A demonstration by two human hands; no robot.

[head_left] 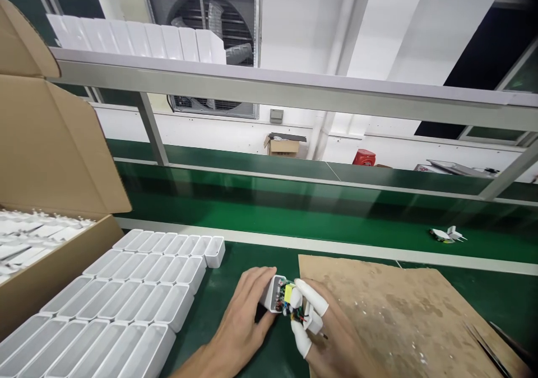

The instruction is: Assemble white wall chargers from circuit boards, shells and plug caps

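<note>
A white plastic case [271, 295] is held by my left hand [244, 316], its fingers on top and its thumb below. The case's open end faces right. My right hand [330, 325], with white covers on the thumb and a finger, grips a circuit board [290, 297] with a yellow part, colored wires and a white end piece [313, 319]. The board's left end is at the mouth of the case; how far it reaches inside is unclear.
Rows of open white cases [138, 294] stand at the left, beside a cardboard box [63, 266] of white parts. Brown cardboard [378, 311] lies at the right with tweezers [487, 347]. Another assembly [449, 234] sits on the green conveyor [260, 207]. A metal shelf rail [286, 89] crosses above.
</note>
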